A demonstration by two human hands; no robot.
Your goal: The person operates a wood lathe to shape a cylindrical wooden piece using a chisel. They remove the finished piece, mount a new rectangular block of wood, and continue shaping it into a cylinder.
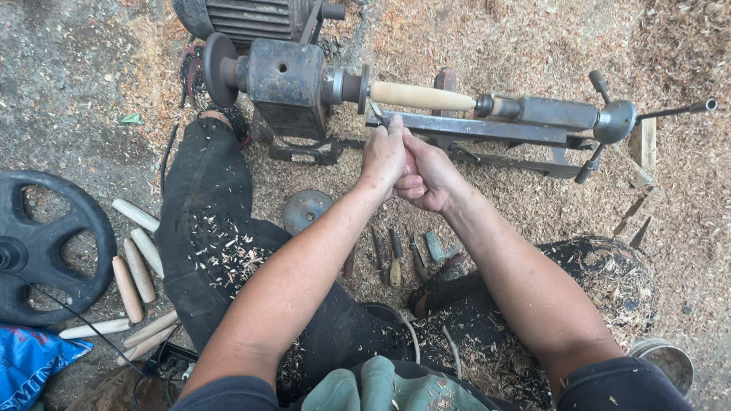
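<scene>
- Left hand [383, 156]: bare, fingers curled tight around the shaft of a turning chisel [378, 114], just below the workpiece.
- Right hand [426, 173]: bare, closed and pressed against the left hand, clasping the same tool lower down; its handle is hidden inside the grip.
- Turning chisel: narrow grey metal blade, tip angled up to the near end of the spindle, resting across the tool rest bar [472, 128].
- Wooden spindle [421, 96]: pale, smooth, rounded stick, lying level between the headstock [285, 80] and the tailstock [548, 112].
- Headstock: dark, boxy cast metal, rusty and worn, with a round pulley disc on its left end.
- Tailstock: grey metal cylinder ending in a crank with spoke handles, on the right.
- Spare chisels [396, 259]: several short metal tools lying side by side in the shavings between the person's legs.
- Turned wooden pieces [137, 262]: pale tapered sticks, loosely scattered on the ground to the left, beside a black wheel [46, 243].
- Metal dome [306, 209]: grey, round, lying near the left knee.
- Ground: thick carpet of curly wood shavings [533, 38]; open room lies above and right of the lathe, while the legs and tools crowd the near side.
</scene>
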